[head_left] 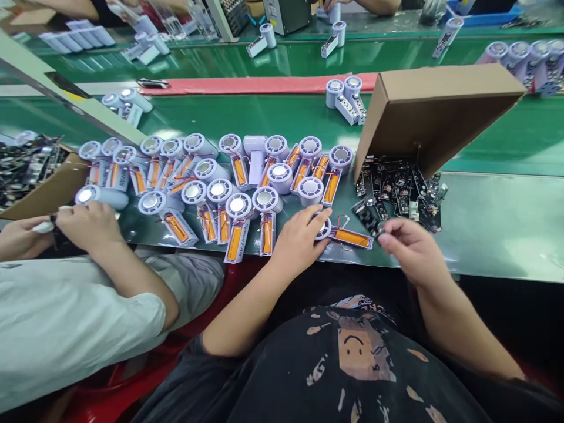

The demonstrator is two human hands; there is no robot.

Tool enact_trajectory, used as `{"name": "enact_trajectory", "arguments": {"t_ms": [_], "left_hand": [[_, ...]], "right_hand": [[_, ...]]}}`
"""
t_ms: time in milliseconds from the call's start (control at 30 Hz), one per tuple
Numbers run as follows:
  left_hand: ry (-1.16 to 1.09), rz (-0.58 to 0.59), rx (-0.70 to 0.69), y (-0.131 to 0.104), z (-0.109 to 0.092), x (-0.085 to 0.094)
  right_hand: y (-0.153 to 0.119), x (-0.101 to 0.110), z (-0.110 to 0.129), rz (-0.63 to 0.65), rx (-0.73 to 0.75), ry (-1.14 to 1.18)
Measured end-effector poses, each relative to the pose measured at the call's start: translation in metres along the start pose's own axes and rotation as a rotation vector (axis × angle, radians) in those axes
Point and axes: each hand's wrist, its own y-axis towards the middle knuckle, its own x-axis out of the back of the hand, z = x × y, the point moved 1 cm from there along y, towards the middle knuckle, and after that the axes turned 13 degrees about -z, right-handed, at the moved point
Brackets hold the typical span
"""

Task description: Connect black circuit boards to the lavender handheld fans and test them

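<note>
My left hand [304, 238] is closed around the round head of a lilac handheld fan [323, 228], which lies at the table's front edge. The handle of that fan points right, its casing open on an orange battery [351, 237] with thin wires. Just right of it, my right hand [408, 247] pinches a black circuit board [368, 220] between thumb and fingers. Behind the board, a pile of similar boards [399, 194] spills from a tipped cardboard box [445, 97]. Several more open lilac fans [238, 205] lie to the left of my left hand.
A co-worker's hands [90, 226] work at the left, near another cardboard box [57, 182] of boards. Across the green table run a red strip [259, 84] and a slanted metal post [83, 100]. Fans [346, 97] with boards fitted stand beyond; other people sit opposite.
</note>
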Motion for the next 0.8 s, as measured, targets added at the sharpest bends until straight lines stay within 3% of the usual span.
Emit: {"name": "enact_trajectory", "arguments": {"t_ms": [100,167,267,333,433,500,567,667,800], "left_hand": [[-0.141,-0.084,-0.070,-0.003,-0.011,0.009],[-0.439,-0.107,-0.073,-0.017,-0.020,0.013],[-0.949,0.057,0.278,-0.045,-0.032,0.003],[-1.218,0.029,0.472,-0.058,-0.037,-0.008],[-1.422,-0.145,0.710,-0.063,-0.036,-0.016],[-1.489,-0.115,0.900,-0.060,-0.033,-0.014],[-1.539,-0.003,1.048,-0.055,-0.030,-0.008],[-1.605,0.118,1.123,-0.048,-0.030,0.000],[-1.605,0.186,1.073,-0.044,-0.031,-0.004]], "right_hand": [[-0.037,-0.010,-0.006,0.180,-0.134,0.145],[-0.056,-0.020,-0.011,0.240,-0.222,0.185],[-0.069,-0.036,-0.016,0.348,-0.268,0.219],[-0.066,-0.044,-0.014,0.419,-0.145,0.188],[-0.046,-0.044,-0.006,0.341,0.351,-0.040],[-0.026,-0.039,0.000,0.181,0.752,-0.332],[-0.005,-0.035,0.001,0.134,1.020,-0.614],[0.022,-0.033,-0.003,0.218,1.135,-0.716],[0.042,-0.030,-0.009,0.294,0.967,-0.502]]}}
